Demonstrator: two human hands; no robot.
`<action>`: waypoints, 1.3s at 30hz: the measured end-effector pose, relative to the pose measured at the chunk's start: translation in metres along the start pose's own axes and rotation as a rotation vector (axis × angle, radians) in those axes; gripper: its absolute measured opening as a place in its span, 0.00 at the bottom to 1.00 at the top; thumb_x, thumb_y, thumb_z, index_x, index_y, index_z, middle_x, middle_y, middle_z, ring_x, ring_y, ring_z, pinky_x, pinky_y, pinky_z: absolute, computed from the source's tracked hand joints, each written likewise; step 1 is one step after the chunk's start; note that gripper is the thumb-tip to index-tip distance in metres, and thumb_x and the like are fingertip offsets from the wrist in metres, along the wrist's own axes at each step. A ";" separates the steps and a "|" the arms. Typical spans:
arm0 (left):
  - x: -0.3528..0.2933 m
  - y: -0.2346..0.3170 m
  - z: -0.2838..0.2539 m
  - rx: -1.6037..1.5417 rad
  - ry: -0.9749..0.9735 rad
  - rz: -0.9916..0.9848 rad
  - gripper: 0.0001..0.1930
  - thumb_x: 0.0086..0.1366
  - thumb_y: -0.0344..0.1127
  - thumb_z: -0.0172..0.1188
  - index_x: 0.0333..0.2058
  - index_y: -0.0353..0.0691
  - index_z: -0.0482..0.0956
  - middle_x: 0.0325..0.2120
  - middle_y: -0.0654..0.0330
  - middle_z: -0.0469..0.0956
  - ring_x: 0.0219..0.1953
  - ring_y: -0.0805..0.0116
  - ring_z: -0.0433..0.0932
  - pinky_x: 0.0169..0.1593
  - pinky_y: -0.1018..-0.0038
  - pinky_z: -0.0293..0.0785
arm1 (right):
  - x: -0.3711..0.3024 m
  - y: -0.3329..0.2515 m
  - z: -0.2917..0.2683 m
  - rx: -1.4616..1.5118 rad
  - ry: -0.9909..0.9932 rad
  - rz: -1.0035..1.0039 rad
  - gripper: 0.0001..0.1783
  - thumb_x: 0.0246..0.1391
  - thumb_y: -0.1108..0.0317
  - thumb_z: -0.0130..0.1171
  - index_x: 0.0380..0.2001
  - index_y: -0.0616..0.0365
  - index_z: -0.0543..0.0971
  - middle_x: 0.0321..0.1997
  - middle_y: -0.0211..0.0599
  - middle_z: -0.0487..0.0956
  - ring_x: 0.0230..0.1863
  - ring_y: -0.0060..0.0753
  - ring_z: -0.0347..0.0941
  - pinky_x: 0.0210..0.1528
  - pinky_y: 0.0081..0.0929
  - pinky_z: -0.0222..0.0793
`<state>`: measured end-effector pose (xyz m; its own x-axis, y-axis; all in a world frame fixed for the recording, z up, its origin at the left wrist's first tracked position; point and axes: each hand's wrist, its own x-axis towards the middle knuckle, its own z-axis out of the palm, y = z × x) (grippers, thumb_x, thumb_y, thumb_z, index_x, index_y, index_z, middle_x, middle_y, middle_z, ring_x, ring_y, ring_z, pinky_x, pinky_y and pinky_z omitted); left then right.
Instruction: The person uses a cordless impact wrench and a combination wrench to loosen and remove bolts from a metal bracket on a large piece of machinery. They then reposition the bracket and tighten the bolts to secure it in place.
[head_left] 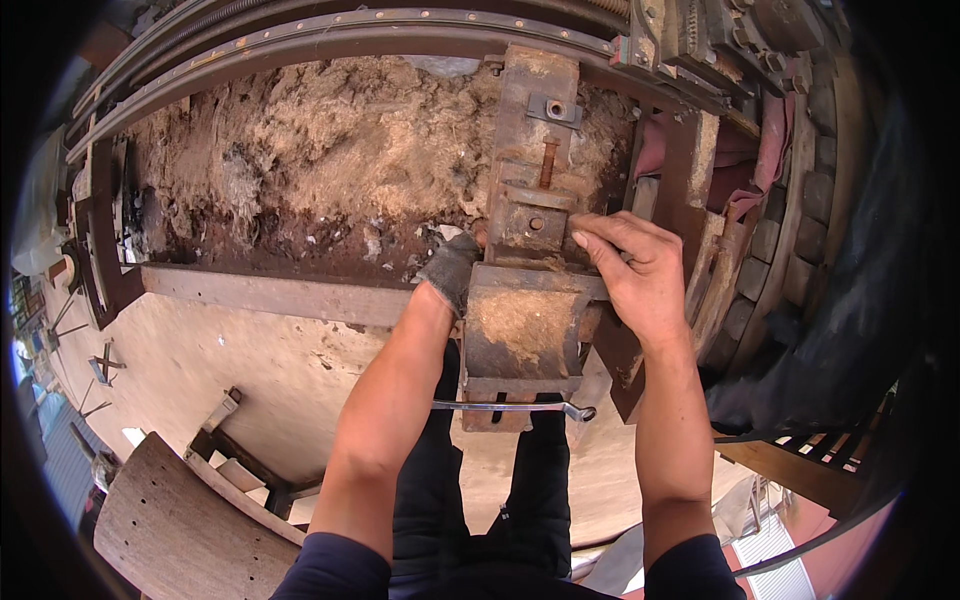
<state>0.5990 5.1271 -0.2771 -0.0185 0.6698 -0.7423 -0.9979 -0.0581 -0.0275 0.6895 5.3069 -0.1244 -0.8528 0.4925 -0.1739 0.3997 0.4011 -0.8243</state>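
A rusty metal bracket assembly (535, 225) stands between my hands, fixed across a steel frame. My left hand (452, 270), in a dark glove, presses against its left side; most of the fingers are hidden there. At the right edge, my bare right hand (638, 262) has its thumb and index finger brought together in a pinch. Whatever is between those fingertips is too small to make out. A rusty bolt (548, 165) stands up on the assembly, beyond it a nut on a small plate (555, 109). Closer to me, a ring spanner (510, 406) lies across the dusty curved metal block (525, 325).
Matted brown dust and fibre (310, 140) fill the bed behind a steel bar (270, 295). Machine parts (690, 45) crowd the far right, with reddish cloth (745, 150) below. A curved perforated panel (190, 525) stands at the lower left.
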 end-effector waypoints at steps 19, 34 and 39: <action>-0.003 0.018 0.004 0.161 -0.431 0.170 0.35 0.65 0.53 0.64 0.63 0.37 0.69 0.55 0.52 0.78 0.55 0.60 0.78 0.60 0.62 0.76 | 0.054 -0.027 -0.003 -0.651 -0.589 -0.569 0.14 0.46 0.73 0.61 0.39 0.56 0.85 0.31 0.37 0.80 0.36 0.43 0.80 0.38 0.39 0.77; -0.013 0.034 0.016 0.431 -0.125 0.160 0.31 0.57 0.47 0.74 0.53 0.33 0.79 0.47 0.57 0.82 0.52 0.66 0.78 0.58 0.69 0.73 | 0.066 -0.022 -0.012 -0.242 -0.500 -0.337 0.08 0.51 0.73 0.67 0.36 0.63 0.85 0.33 0.41 0.84 0.35 0.41 0.82 0.38 0.32 0.77; -0.004 0.024 0.013 0.393 -0.105 0.214 0.34 0.55 0.45 0.76 0.56 0.31 0.76 0.47 0.55 0.81 0.50 0.64 0.77 0.57 0.68 0.72 | 0.120 0.015 -0.019 -0.497 -0.059 -0.110 0.13 0.53 0.70 0.68 0.42 0.59 0.85 0.42 0.39 0.83 0.44 0.46 0.80 0.49 0.35 0.75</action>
<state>0.5739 5.1331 -0.2659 -0.2122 0.7460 -0.6313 -0.9185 0.0684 0.3896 0.5994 5.3863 -0.1472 -0.9105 0.3883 -0.1425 0.4061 0.7737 -0.4864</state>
